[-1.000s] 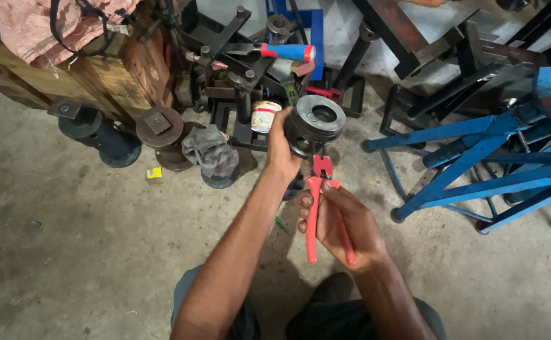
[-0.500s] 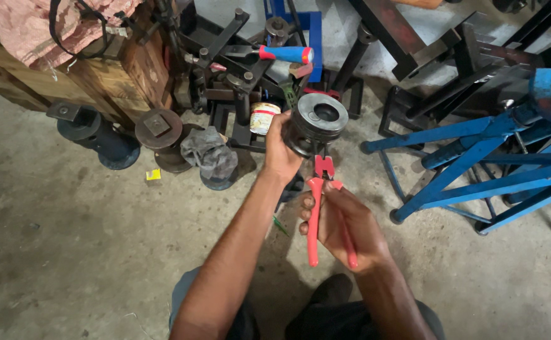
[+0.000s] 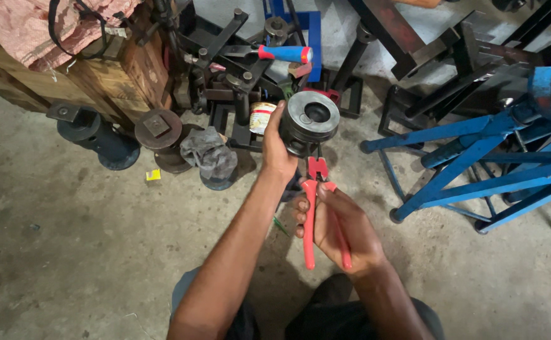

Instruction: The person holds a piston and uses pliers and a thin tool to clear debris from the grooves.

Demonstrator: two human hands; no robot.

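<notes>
Metal through and through, the grooved piston held above the floor looks heavy, stiff and probably oily (best cupped around its skirt), left hand clamped on it, right hand closed around red-handled pliers beneath.

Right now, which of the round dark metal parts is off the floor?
The grooved piston, gripped in the left hand. The round-based pieces by the wooden crate all stand on the concrete.

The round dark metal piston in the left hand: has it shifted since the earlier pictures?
No. The round dark metal piston sits just right of the small white tin, as before.
</notes>
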